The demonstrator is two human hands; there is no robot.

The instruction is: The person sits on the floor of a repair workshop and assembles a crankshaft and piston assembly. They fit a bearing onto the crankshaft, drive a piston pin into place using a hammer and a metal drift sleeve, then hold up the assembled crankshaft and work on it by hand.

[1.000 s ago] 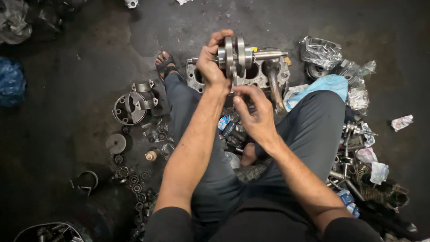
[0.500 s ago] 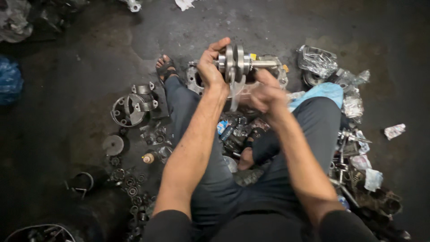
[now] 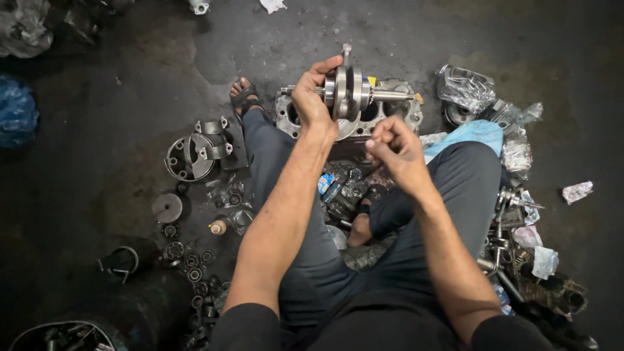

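Metal crank (image 3: 351,94) sits up in the air, above the grey engine case (image 3: 396,110) on the floor. Left hand (image 3: 312,101) is wrapped tight round one end. Right hand (image 3: 393,146) is a closed fist just below it; what it holds, I cannot tell. Best to keep the crank steady and level.

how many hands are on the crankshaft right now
1. Only the left hand grips the crankshaft, holding it up over the engine case. The right hand is a closed fist just below it, apart from the metal.
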